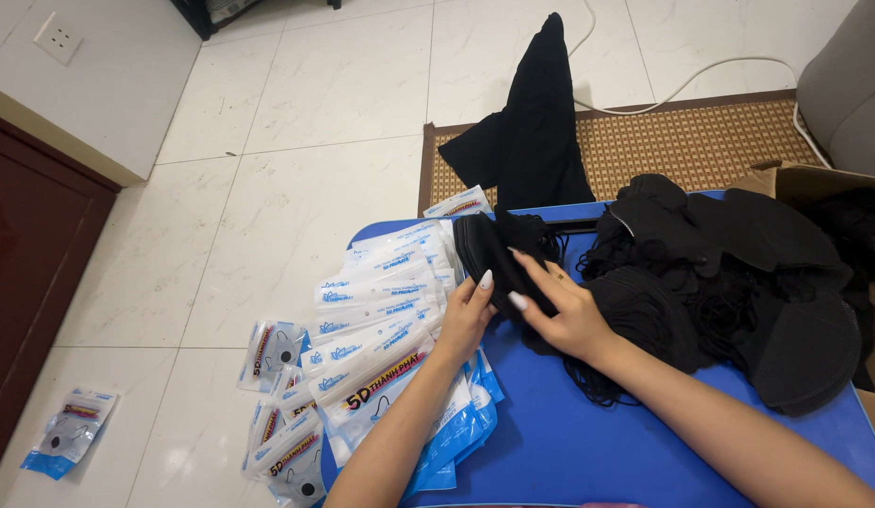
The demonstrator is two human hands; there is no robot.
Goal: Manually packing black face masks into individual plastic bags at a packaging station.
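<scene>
Home floor: tiles (296,188), woven mat (701,141)

You get bright, even daylight here, with soft glare on the white floor tiles (296,198) beyond the blue table (569,433). Shadows stay faint. The black masks (729,273) on the table lose detail, and straight lines bow slightly near the edges.

two bare forearms in view, no sleeves seen up to frame edge. left hand (464,320) had long almond-shaped nails, painted pale whitish. right hand (567,315) same long pale nails, plus thin gold-toned ring on one finger. no watch or bracelet at either wrist. no gloves worn.
</scene>
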